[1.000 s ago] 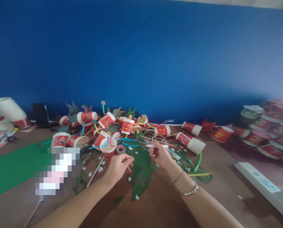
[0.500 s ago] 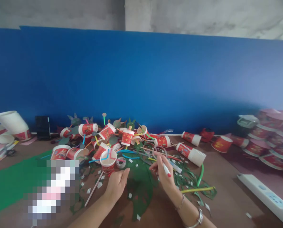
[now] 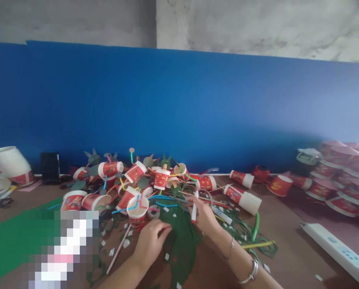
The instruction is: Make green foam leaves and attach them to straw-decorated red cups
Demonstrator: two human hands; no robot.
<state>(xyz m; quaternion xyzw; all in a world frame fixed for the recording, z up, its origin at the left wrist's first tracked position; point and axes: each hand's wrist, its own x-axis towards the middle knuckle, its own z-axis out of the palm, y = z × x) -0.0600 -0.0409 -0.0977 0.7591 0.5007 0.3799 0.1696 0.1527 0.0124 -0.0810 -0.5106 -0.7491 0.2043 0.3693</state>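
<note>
My right hand (image 3: 204,216) grips a white marker pen (image 3: 194,208), held nearly upright with its red end pointing down. Below and between my hands lies a large piece of dark green paper (image 3: 184,251), with small white scraps on it. Over its left edge is my left hand (image 3: 152,241), thumb and fingertips pinched together; anything between them is too small or hidden. Just beyond the left hand stands a red and white paper cup (image 3: 138,212) with bent blue and pink straws in it. A roll of tape (image 3: 153,212) sits beside that cup.
Paper-cup figures with straws (image 3: 135,171) are heaped against the blue panel (image 3: 179,104). Nested cups (image 3: 242,199) lie to the right. Stacked cups (image 3: 345,176) and a white power strip (image 3: 339,251) are at far right. Green paper (image 3: 13,241) covers the left.
The camera view has tilted up. My right hand has turned the marker from lying level to nearly upright, red end down. My left hand stays near the green paper, its fingers drawn together.
</note>
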